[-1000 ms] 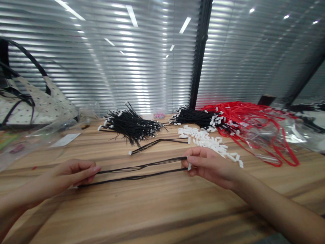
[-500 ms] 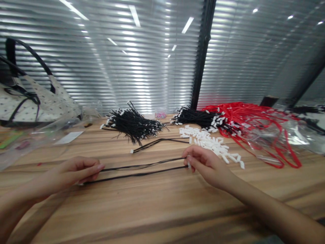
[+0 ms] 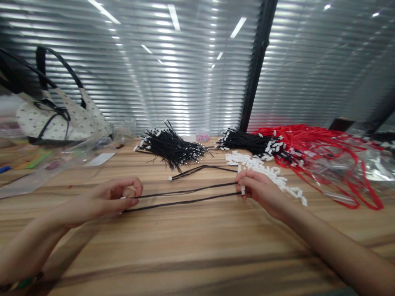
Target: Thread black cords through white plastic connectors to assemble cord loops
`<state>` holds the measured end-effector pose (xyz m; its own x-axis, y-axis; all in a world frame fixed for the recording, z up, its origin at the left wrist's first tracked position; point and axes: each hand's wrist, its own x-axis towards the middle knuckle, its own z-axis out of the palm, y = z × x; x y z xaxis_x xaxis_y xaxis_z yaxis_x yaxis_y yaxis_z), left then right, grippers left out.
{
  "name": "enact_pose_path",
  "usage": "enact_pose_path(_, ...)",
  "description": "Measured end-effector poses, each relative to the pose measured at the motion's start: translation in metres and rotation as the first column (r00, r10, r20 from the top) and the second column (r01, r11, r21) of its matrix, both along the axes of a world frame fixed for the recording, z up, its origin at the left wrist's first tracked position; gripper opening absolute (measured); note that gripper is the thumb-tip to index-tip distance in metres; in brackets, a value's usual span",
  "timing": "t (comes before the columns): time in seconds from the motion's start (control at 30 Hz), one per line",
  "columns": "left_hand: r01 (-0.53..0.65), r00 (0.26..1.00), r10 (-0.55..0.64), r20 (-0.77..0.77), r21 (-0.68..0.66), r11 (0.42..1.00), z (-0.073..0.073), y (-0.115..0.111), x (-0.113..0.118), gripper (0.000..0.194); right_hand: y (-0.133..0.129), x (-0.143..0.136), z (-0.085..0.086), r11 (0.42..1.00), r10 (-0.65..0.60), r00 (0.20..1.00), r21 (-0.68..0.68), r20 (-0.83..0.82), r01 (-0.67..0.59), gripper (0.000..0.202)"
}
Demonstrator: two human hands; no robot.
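Thin black cords [image 3: 185, 201] stretch in two strands between my hands, just above the wooden table. My left hand [image 3: 119, 197] pinches their left ends, where a bit of white shows at the fingers. At the right ends, my right hand [image 3: 251, 185] grips the cords by a white piece [image 3: 242, 190]. Behind them lies another black cord bundle [image 3: 200, 167] with white end pieces. A pile of small white pieces [image 3: 265, 170] sits beyond my right hand.
Two heaps of black cords, one at centre [image 3: 173, 146] and one right of it [image 3: 247, 142], lie farther back. Red straps [image 3: 308, 139] and clear plastic cover the right. A dotted bag [image 3: 61, 119], plastic film and a white paper [image 3: 100, 159] are at left.
The view has shifted, so most things appear farther right. Both hands sit slightly higher in view with the cords, and my left fingers have lifted and curled a little.
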<state>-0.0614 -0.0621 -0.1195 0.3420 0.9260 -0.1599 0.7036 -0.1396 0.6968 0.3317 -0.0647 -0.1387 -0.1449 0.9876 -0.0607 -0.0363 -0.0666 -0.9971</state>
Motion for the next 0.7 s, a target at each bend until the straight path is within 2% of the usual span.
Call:
enact_pose_path(0.1,0.067,0.992,-0.06,0.113,-0.061,0.996,0.003,-0.003,0.001,0.029,0.001,0.002,-0.001,0.998,0.034,0.999,0.044,0.034,-0.035,0.029)
enact_pose_path(0.33,0.061,0.984,-0.058,0.166,-0.01,0.998,0.011,-0.009,0.006,0.036,0.005,0.007,0.006,1.0,0.017,1.0,0.019,-0.024,-0.016,0.04)
enact_pose_path(0.5,0.074,0.952,-0.079,0.295,0.026,0.997,0.012,-0.014,0.01,0.031,0.007,0.006,0.005,1.0,0.025,0.999,0.017,-0.024,-0.024,0.041)
enact_pose_path(0.7,0.137,0.946,-0.136,0.294,0.017,0.99,0.011,-0.012,0.012,0.031,0.011,0.009,0.0,0.999,0.034,0.999,-0.008,-0.022,-0.034,0.041)
